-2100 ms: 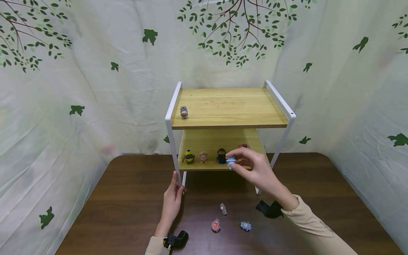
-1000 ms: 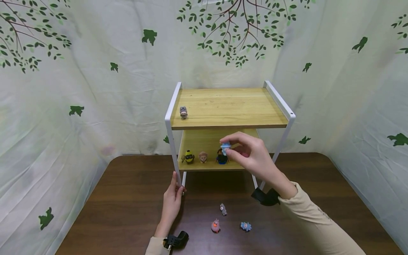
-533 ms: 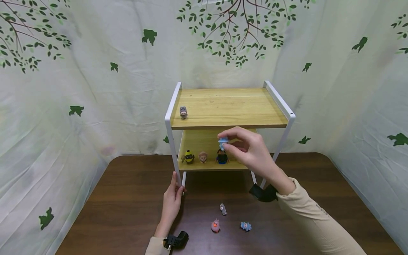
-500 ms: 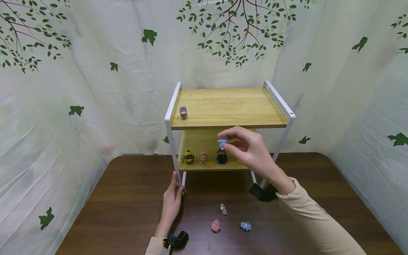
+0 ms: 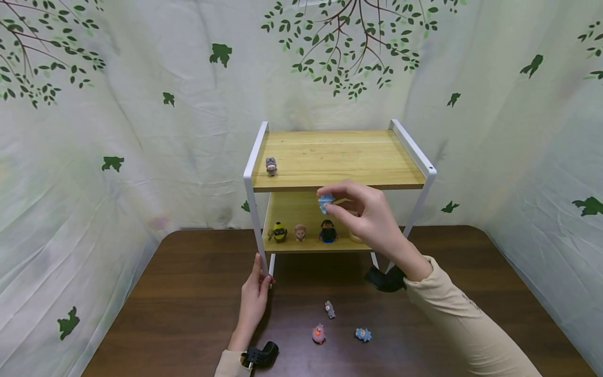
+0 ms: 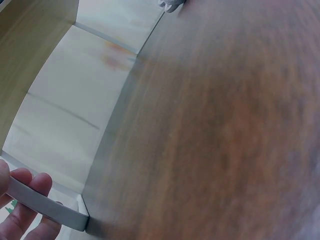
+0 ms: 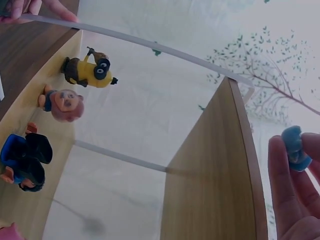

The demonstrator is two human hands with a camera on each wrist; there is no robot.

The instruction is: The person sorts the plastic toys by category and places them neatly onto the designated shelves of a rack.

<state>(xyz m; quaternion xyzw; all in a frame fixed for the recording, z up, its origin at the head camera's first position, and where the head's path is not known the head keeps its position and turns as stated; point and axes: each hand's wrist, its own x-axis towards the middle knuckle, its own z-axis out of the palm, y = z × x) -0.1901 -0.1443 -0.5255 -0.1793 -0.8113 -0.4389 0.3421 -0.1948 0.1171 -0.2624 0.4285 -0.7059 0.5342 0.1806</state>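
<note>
My right hand [image 5: 369, 214] pinches a small light-blue figurine [image 5: 324, 202] between thumb and fingertips. It is just below the front edge of the upper board [image 5: 339, 157] of a two-tier shelf; the right wrist view shows the same blue figurine [image 7: 294, 147] out in front of that board. With the fingers of my left hand [image 5: 253, 297] I grip the shelf's white front-left leg [image 5: 257, 225] low down. On the lower board stand a yellow Minion figure [image 5: 279, 232], a pinkish-brown figure [image 5: 300, 232] and a black-haired figure in black and blue [image 5: 327, 232]. A grey figurine [image 5: 271, 166] stands at the upper board's left.
On the dark wooden table [image 5: 188, 314] lie a small grey figurine [image 5: 330, 309], a pink one [image 5: 319, 333] and a spiky blue one [image 5: 363, 334]. A pink thing [image 7: 11, 232] shows at the lower board's right part. Behind hangs a leaf-printed curtain [image 5: 188, 131].
My right hand has moved up and to the left with the blue figurine, from before the lower board to near the upper board's edge. My left hand has stayed on the leg.
</note>
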